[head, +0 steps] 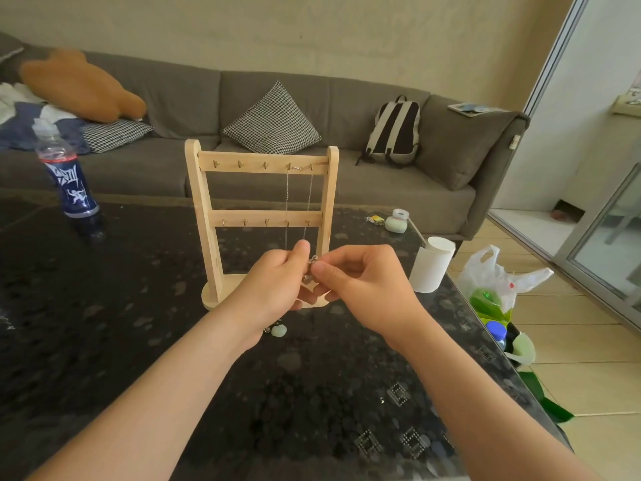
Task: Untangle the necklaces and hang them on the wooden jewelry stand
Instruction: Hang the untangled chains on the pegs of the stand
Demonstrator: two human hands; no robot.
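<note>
A wooden jewelry stand (204, 216) with two hook bars stands on the dark table (104, 341). A thin silver necklace (287, 199) hangs from two right-hand hooks of the top bar, its two strands running down to my hands. My left hand (274, 286) and my right hand (360, 282) meet in front of the stand's base, both pinching a small silver chain tangle (313, 260) between fingertips. A pale green pendant (279, 330) lies on the table just under my left wrist, partly hidden.
A blue drink bottle (69, 175) stands far left on the table. A white paper roll (432, 267) and a small green container (396, 223) sit near the right edge. Beyond are a grey sofa (347, 109) with cushions and backpack; a plastic bag (499, 282) is on the floor.
</note>
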